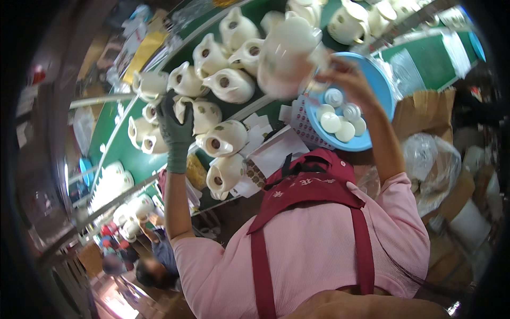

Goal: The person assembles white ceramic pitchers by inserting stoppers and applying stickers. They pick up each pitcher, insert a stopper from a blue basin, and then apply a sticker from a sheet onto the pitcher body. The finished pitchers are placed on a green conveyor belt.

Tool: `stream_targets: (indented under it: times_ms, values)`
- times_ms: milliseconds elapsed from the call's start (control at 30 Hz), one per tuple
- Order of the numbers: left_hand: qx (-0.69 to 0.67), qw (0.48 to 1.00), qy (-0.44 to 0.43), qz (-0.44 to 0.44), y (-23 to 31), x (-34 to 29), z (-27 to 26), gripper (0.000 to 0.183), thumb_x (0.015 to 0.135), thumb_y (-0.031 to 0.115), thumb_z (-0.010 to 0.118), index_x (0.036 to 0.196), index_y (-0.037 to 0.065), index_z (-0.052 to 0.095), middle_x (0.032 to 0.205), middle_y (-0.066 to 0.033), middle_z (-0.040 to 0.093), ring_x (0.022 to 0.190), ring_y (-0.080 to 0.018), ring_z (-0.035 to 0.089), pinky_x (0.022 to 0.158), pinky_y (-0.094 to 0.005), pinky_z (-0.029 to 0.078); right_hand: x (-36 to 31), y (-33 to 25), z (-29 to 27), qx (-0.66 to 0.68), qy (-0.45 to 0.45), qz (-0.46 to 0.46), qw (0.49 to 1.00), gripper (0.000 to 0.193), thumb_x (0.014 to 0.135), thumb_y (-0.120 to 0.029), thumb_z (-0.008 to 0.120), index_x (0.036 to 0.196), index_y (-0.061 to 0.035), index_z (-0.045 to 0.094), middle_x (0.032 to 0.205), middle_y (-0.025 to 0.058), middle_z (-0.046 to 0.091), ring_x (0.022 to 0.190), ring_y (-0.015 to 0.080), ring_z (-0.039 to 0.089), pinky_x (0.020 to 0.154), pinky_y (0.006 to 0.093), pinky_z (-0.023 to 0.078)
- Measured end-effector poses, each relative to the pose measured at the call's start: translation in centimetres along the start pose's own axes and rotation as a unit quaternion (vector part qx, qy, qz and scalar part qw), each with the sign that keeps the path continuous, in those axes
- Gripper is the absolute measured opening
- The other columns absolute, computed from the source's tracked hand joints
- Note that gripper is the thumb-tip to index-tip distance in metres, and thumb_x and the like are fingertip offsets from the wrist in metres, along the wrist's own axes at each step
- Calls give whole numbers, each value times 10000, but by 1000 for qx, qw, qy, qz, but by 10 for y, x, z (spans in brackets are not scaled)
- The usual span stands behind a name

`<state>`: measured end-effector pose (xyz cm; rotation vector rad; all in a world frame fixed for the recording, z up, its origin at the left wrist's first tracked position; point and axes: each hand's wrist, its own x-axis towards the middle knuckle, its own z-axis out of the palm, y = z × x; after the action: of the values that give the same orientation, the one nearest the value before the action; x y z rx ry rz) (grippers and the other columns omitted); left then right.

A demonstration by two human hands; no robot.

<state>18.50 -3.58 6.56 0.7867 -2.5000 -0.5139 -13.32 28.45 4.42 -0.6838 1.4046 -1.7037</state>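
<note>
My left hand, in a grey-green glove, is raised among cream jugs, its thumb and fingers apart. The fingertips are close to a cream jug with a spout and a round dark opening; whether they touch it I cannot tell. Larger and blurred by motion, another cream jug is up above the rest. My bare right hand grips it at its right side, the fingers partly smeared. Below that hand, a light blue basin holds several round white lids.
Several more cream jugs stand on the green work surface. White papers and a patterned box lie nearby. At right are a brown paper bag and clear plastic bags. A co-worker is at lower left.
</note>
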Motion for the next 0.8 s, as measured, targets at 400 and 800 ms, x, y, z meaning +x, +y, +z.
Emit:
stream_targets:
  times_ms: [400,800]
  values:
    - [193,961,-161,-114,-35,-168,65,1042,561,345,898,1448,121,399,1527,-167,340,1344,-447,366,1084,-579,315,345,132,-23,-480,222,2,849,663,697,-616,767,1059,-61,728,1068,185,714,1002,361,688,867,435,539]
    - [276,920,-273,-58,-44,-124,68,1070,549,608,826,1448,167,449,1281,-160,506,1161,-409,499,946,-585,405,182,155,83,-767,8,-122,630,563,785,-508,746,1213,-167,617,1537,162,323,1392,425,329,1099,539,366]
